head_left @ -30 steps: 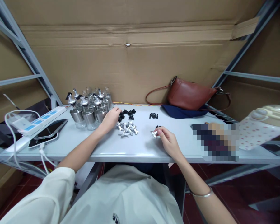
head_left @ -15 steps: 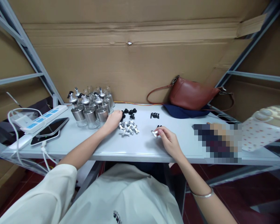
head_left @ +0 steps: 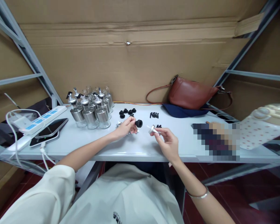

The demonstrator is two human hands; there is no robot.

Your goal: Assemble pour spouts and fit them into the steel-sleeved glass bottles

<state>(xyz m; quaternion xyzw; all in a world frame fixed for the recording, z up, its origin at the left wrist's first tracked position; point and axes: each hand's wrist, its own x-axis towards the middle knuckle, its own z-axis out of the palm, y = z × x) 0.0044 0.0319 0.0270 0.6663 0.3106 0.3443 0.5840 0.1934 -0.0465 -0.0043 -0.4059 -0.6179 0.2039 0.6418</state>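
Pinched in the fingers of my left hand (head_left: pixel 124 128) is a black ribbed stopper (head_left: pixel 138 123), held up above the table. My right hand (head_left: pixel 169 142) grips a silver pour spout (head_left: pixel 152 130), its thin end pointing left towards the stopper; the two parts are apart. Under and behind my left hand lie silver spouts (head_left: pixel 118 124), mostly hidden by it. Several more black stoppers (head_left: pixel 122 116) sit just beyond. Small black pieces (head_left: pixel 154 115) are lined up farther back, and a few others (head_left: pixel 159 126) lie behind my right hand.
Glass bottles with steel sleeves (head_left: pixel 91 118), some with spouts fitted, stand at back left. A power strip (head_left: pixel 46 118) and a phone (head_left: pixel 52 127) lie left. A brown bag (head_left: pixel 191 93) rests on dark blue cloth (head_left: pixel 184 112) at back right. Cardboard (head_left: pixel 130 71) walls the back.
My left hand has come back from the black stoppers towards the middle, now with one stopper in its fingers. My right hand has stayed nearly in place, the spout turned slightly.
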